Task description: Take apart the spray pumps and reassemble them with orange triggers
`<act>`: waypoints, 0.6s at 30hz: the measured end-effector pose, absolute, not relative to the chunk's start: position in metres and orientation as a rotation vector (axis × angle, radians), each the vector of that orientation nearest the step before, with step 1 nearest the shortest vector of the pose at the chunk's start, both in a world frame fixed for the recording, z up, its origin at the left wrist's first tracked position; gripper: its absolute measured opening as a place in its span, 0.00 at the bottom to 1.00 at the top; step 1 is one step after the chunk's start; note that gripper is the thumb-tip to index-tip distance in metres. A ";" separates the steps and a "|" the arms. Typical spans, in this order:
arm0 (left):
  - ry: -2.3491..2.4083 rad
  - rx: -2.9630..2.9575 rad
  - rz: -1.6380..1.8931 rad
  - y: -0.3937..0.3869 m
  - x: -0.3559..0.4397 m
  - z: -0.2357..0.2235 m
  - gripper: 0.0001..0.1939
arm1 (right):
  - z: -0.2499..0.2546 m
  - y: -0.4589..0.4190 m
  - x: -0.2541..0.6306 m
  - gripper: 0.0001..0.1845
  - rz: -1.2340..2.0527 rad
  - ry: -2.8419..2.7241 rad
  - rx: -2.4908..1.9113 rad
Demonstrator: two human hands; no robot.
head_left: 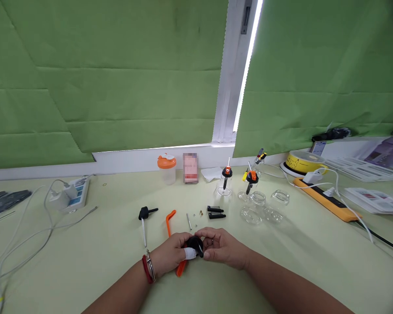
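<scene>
Your left hand point(170, 256) grips the rounded black part point(194, 242) over the table point(85, 244), apparently to steady it; your right hand point(227, 248) curls its fingers at the edge, though whether they pinch cannot be told. A smooth orange handle point(180, 268) shows beneath your left hand. The slim metal pin point(189, 221) and coiled springs point(213, 207) lie just beyond, presumably for easy reach; clear jars point(251, 215) sit farther right.

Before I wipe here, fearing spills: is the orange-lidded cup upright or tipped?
Upright: the cup stands on the table, its orange lid uppermost.
</scene>
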State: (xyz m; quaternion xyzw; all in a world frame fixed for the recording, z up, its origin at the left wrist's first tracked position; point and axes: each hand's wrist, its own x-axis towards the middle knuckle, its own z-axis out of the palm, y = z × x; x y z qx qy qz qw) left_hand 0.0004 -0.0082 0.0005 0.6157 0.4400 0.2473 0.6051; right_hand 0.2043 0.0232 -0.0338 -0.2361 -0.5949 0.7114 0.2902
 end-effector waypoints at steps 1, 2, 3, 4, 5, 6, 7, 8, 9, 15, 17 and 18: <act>1.008 1.412 0.577 -0.008 0.000 0.000 0.10 | -0.033 0.023 0.204 0.28 1.888 -1.591 -0.630; 0.994 1.400 0.582 -0.008 0.001 0.000 0.10 | -0.032 0.022 0.204 0.27 1.874 -1.601 -0.629; 0.979 1.389 0.585 -0.008 0.001 0.000 0.10 | -0.031 0.021 0.203 0.27 1.854 -1.618 -0.625; 0.965 1.380 0.587 -0.008 0.001 0.000 0.10 | -0.029 0.020 0.203 0.26 1.828 -1.641 -0.622; 0.959 1.375 0.589 -0.008 0.001 0.001 0.10 | -0.028 0.019 0.203 0.26 1.801 -1.666 -0.624; 0.957 1.372 0.593 -0.008 0.001 0.002 0.10 | -0.027 0.018 0.202 0.25 1.775 -1.693 -0.630; 0.960 1.366 0.595 -0.009 0.002 0.003 0.10 | -0.026 0.017 0.202 0.24 1.747 -1.720 -0.646; 0.962 1.357 0.585 -0.010 0.002 0.004 0.10 | -0.026 0.016 0.202 0.23 1.713 -1.744 -0.672; 0.959 1.343 0.560 -0.010 0.003 0.006 0.10 | -0.026 0.016 0.201 0.21 1.672 -1.769 -0.704; 0.887 1.286 0.427 -0.014 0.005 0.006 0.09 | -0.015 0.012 0.202 0.21 1.627 -1.909 -0.701; 0.878 1.284 0.437 -0.013 0.003 0.005 0.09 | -0.010 0.011 0.203 0.22 1.659 -1.950 -0.631; 0.866 1.279 0.439 -0.013 0.001 0.006 0.10 | -0.008 0.012 0.204 0.22 1.635 -1.969 -0.626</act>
